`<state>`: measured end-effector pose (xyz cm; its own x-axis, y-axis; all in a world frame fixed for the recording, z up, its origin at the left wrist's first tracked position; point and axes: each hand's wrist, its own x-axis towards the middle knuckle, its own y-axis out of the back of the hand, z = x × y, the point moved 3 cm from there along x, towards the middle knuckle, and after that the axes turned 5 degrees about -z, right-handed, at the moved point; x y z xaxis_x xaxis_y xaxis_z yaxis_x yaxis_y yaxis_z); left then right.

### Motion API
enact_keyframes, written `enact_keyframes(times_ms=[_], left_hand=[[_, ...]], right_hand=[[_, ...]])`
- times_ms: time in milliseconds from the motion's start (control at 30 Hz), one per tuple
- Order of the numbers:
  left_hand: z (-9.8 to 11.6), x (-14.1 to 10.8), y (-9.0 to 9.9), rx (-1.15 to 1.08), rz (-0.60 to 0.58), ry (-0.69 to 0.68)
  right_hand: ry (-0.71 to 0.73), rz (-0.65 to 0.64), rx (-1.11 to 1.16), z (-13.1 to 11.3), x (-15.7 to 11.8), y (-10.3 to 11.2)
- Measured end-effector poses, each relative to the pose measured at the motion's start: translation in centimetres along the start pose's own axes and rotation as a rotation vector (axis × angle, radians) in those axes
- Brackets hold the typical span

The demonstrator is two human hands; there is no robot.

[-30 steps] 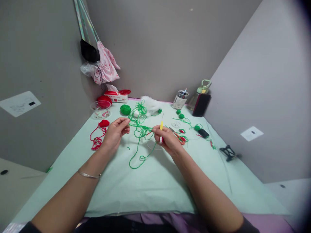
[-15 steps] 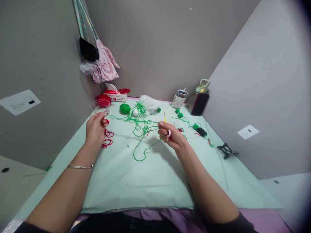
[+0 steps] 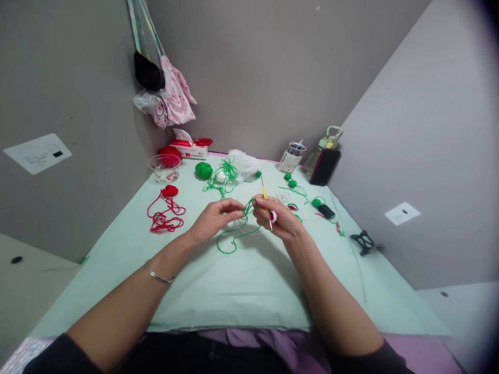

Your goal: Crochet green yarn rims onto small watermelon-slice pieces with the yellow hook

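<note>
My right hand (image 3: 284, 221) is closed around a yellow-handled crochet hook (image 3: 265, 193), its thin metal shaft pointing up and away. A small white and red crocheted piece (image 3: 273, 216) sits in the same grip. Close to its left, my left hand (image 3: 214, 217) pinches green yarn (image 3: 245, 209) between thumb and fingers. Strands of that yarn run between both hands, and a loop hangs down onto the table. A tangle of green yarn (image 3: 230, 174) lies behind the hands, beside a green yarn ball (image 3: 203, 171).
Red yarn (image 3: 167, 224) lies loosely at the left, below a clear plastic tub (image 3: 164, 171). White stuffing (image 3: 244, 165) is at the back. A pen can (image 3: 292, 157), a bottle (image 3: 329, 137), a phone (image 3: 325, 167) and small green crocheted pieces (image 3: 290, 181) stand or lie to the right.
My left hand has moved right, from beside the tub and red yarn to the green yarn near my right hand. My right hand stays nearly in place, still holding the crochet hook.
</note>
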<state>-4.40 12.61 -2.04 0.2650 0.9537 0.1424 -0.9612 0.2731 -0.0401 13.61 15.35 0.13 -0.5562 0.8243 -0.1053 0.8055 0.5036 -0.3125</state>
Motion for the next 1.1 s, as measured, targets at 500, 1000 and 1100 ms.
enact_keyframes(times_ms=[500, 1000, 1100], left_hand=[[-0.7, -0.2, 0.7, -0.306, 0.085, 0.099], [0.5, 0.1, 4.5, -0.356, 0.149, 0.05], [0.8, -0.2, 2.2, -0.24, 0.064, 0.03]], right_hand=[[0.005, 0.065, -0.291, 1.0, 0.0, -1.4], [0.106, 0.002, -0.053, -1.4, -0.7, 0.9], [0.038, -0.061, -0.066, -0.6, -0.5, 0.1]])
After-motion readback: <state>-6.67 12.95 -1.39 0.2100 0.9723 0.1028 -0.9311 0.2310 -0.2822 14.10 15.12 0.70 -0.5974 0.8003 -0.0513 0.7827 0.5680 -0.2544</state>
